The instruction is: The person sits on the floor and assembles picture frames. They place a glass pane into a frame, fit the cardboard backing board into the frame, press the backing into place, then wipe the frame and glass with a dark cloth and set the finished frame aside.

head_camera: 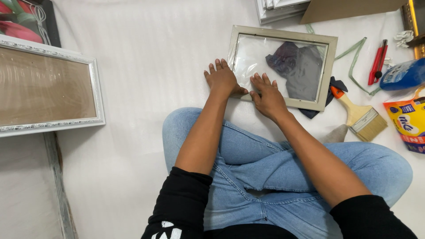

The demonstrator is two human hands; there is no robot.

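- Nearest the camera, crossed legs in blue jeans (pixel 248 168) are seen on a white sheet (pixel 146 79) spread over the floor, with black sleeves at the bottom edge of the view.
- The left hand (pixel 222 79) is laid flat, palm down, at the near left corner of a small pale picture frame (pixel 330 66); its fingers are spread and nothing is clasped in it, the thumb resting against the frame's near edge.
- The right hand (pixel 268 98) is pressed flat on the near rail of the same frame, just beside the left hand, fingers stretched out onto the glass (pixel 256 55) and not closed around anything.
- The frame is lying flat on the sheet in front of the knees, slightly turned, with a dark cloth (pixel 296 66) seen through the glass and poking out at the frame's far right corner.
- To the right of the frame, a wide paintbrush (pixel 361 116) with an orange and wooden handle is lying near the right knee.
- Farther right, a yellow packet (pixel 405 121), a blue bottle (pixel 403 75) and a red utility knife (pixel 377 62) are lying, with a green strap (pixel 354 62) curling between the knife and the frame.
- At the left, well apart from the hands, a large white ornate frame (pixel 95 88) with a brown backing is lying.
- Along the far edge, a stack of pale frames (pixel 276 11) and a brown board (pixel 349 9) are seen.
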